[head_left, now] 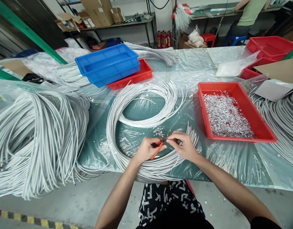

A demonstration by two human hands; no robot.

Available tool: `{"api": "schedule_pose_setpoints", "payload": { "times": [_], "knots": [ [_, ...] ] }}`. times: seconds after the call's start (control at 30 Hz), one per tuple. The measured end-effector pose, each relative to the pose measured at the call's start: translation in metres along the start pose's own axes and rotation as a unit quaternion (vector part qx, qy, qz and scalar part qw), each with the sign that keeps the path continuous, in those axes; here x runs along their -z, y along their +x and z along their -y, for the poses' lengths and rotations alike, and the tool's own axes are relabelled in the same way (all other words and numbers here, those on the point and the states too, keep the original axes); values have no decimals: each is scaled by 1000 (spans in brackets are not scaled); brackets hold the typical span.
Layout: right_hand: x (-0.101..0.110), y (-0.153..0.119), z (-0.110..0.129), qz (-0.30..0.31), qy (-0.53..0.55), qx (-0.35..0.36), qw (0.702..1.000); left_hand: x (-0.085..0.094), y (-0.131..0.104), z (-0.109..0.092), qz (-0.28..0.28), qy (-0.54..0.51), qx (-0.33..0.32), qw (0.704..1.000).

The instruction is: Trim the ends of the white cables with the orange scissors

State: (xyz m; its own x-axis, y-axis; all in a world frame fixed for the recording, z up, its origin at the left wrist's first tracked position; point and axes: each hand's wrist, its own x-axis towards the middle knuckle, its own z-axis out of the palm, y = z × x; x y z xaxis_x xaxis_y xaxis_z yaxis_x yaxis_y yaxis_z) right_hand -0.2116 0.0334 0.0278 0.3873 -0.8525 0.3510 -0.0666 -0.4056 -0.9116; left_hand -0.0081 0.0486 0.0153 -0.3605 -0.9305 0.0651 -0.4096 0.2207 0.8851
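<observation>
My left hand (146,150) is closed around orange-handled pliers or cutters (157,150), whose dark jaws point toward my right hand. The fingers of my right hand (184,145) are pinched together right at the jaws; what sits between the fingertips is too small to make out. Under both hands lies a coil of white cable (113,127), its cut ends fanning out beside my right wrist. A small scatter of shiny bits (159,131) rests on the table just beyond the tool.
To the right, a red tray (263,127) holds many small metallic pieces (226,114). A large cable bundle (41,136) hangs over the table's left edge. Blue trays (108,60) sit on a red one (145,71) behind the coil. Another person (248,16) is at the back right.
</observation>
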Motion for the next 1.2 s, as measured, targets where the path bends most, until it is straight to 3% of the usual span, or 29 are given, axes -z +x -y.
{"api": "schedule_pose_setpoints", "payload": {
  "times": [0.23,0.43,0.53,0.6,0.73,0.8,1.0,1.2],
  "knots": [
    [-4,-4,3,-32,-54,40,997,0,0,-3,15,-9,8,1000],
    [-4,-5,4,-15,-78,59,995,-1,0,-1,9,-5,-13,1000],
    [-3,-3,0,15,-41,11,999,-1,1,-1,-2,15,-27,1000],
    [-2,-1,-4,47,36,-57,997,-1,1,-1,-1,26,-31,999],
    [1,4,-10,131,261,-201,935,-1,2,-2,4,35,-42,999],
    [3,6,-10,151,293,-225,917,-1,2,-1,3,37,-46,998],
    [4,6,-6,62,168,-127,976,1,0,0,-2,34,-40,999],
    [0,-1,2,-3,-17,7,1000,1,-1,-1,6,21,-23,999]
  ]
}}
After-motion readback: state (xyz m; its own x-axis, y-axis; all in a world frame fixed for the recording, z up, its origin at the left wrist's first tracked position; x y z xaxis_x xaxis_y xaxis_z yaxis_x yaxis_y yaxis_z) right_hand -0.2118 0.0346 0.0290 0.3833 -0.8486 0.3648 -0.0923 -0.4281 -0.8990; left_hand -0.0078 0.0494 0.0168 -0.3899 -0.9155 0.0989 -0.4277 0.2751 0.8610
